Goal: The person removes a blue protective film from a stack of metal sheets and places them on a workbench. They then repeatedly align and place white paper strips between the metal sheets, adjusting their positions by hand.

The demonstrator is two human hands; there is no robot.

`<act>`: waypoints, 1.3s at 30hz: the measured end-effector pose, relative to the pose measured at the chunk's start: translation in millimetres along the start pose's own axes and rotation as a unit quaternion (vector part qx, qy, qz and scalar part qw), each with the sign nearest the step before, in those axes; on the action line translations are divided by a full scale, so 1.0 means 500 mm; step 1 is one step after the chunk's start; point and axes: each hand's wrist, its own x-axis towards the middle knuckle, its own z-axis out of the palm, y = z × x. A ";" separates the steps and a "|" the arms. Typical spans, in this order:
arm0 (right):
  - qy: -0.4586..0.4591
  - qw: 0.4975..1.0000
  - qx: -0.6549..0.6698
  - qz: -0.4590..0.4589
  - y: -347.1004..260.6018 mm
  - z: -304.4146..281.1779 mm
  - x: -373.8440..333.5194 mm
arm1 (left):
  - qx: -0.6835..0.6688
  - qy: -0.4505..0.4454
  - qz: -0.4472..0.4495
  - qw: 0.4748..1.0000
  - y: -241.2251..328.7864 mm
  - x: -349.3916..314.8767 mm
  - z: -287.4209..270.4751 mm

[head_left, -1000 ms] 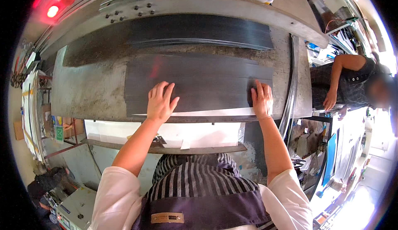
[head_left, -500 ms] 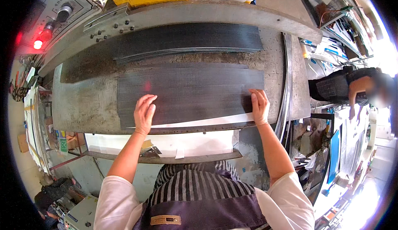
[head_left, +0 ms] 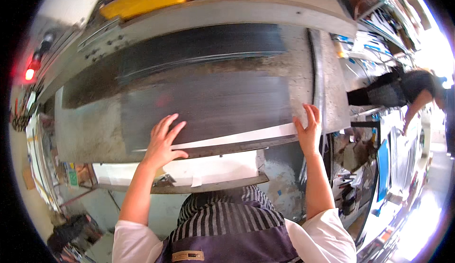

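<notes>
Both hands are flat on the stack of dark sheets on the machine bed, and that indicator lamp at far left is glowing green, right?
Not quite: the indicator lamp at far left glows red, not green, as the head view shows. The rest holds: the left hand and the right hand lie flat on the stack of dark sheets on the machine bed.

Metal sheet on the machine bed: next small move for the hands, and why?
Probably slide the metal sheet a little further under the machine's top beam. Left hand lies flat on its near edge, right hand at its right corner, and the near edge overhangs the bed.
</notes>
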 end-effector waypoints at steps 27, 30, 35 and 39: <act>-0.141 0.683 0.567 0.438 -0.014 -0.177 -0.145 | -0.557 -0.124 -0.234 0.787 0.590 0.440 0.278; -0.112 0.684 0.574 0.437 -0.103 -0.148 -0.173 | -0.786 -0.277 -0.207 0.513 0.560 0.468 0.246; -0.217 0.752 0.538 0.313 -0.133 -0.091 -0.205 | -0.719 -0.305 -0.181 0.598 0.491 0.456 0.178; -0.248 0.898 0.314 0.181 -0.087 -0.123 -0.137 | -0.627 -0.361 -0.155 0.673 0.401 0.392 0.064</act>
